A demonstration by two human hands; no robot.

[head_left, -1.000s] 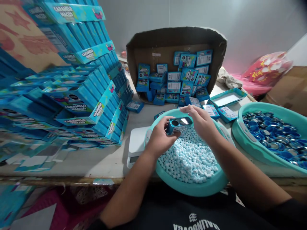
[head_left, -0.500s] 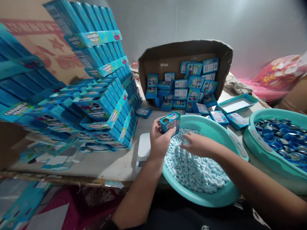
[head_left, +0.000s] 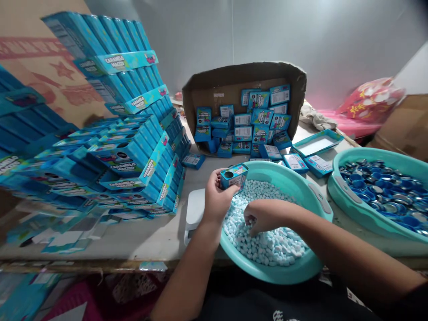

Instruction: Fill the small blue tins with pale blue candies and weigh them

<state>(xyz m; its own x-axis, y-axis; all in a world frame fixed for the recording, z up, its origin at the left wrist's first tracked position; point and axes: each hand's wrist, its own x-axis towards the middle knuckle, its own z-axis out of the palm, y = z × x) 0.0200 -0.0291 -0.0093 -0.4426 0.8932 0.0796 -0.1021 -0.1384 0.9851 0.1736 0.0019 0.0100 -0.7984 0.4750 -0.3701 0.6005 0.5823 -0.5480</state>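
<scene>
My left hand (head_left: 216, 198) grips a small blue candy box (head_left: 234, 176) with a round hole in its top, held over the left rim of a teal basin (head_left: 310, 189). The basin is filled with small pale blue candies (head_left: 267, 243). My right hand (head_left: 262, 215) reaches down into those candies with its fingers curled closed among them; what they hold is hidden.
Tall stacks of blue display boxes (head_left: 133, 147) fill the table's left side. An open cardboard carton (head_left: 244, 76) of small blue boxes stands behind. A second teal basin (head_left: 377, 191) of blue metal lids sits at right. A white scale (head_left: 195, 209) lies by the basin.
My right hand left the top of the box and dropped into the candies, its fingers closing. My left hand kept the box and shifted it left, to the basin's rim.
</scene>
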